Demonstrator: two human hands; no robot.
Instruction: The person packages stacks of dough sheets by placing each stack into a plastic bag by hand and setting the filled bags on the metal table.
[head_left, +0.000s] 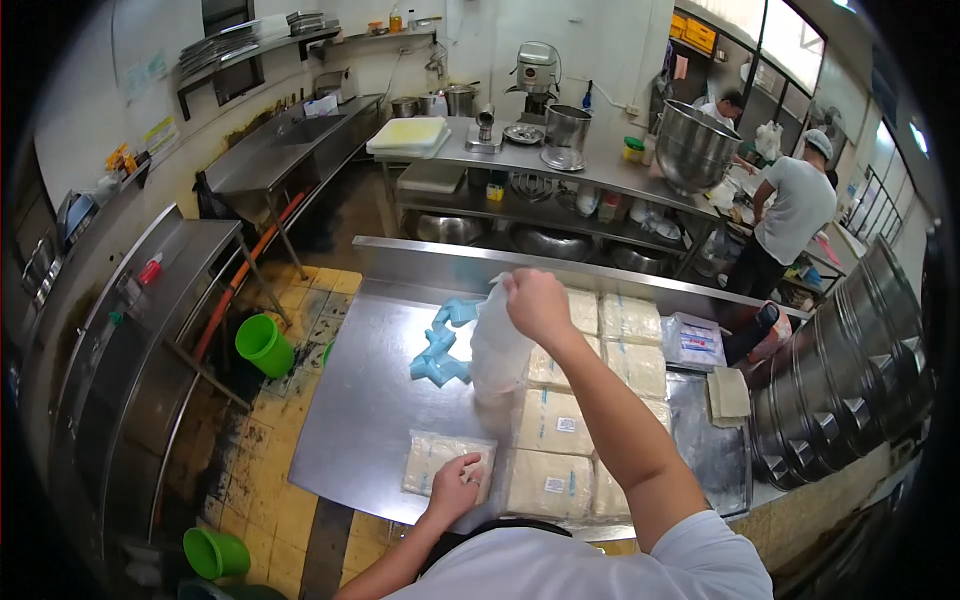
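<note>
- Right hand (538, 305): closed around the gathered top of a plastic bag, raised above the table.
- Plastic bag (500, 350): whitish, cloudy, hanging upright from the right hand; contents too hazy to make out from where I stand.
- Left hand (457, 486): low, at the near edge of the table, fingers laid over the right part of a flat packet; whether they pinch it, I cannot tell.
- Flat packet (425, 462): pale, in clear wrapping, lying by itself under the left hand, near the stacked ones.
- Stacked packets (548, 484): pale, clear-wrapped, set in rows on the table, to the right of the bag; some bear small white labels, and the right forearm crosses over part of them.
- Blue strip (440, 355): crumpled in zigzags, lying just left of the bag.
- Table (365, 400): shiny metal, with a raised back edge.
- White pack (694, 341): beyond the rows, on the right.
- Tray (690, 420): dark metal, right of the rows, two pale pads (728, 394) at its far right corner.
- Steel steamers (840, 370): a tilted-looking stack at the far right.
- Green buckets (265, 346): on the yellow-tiled floor, left.
- Co-worker (797, 200): white shirt and cap, at another counter behind.
</note>
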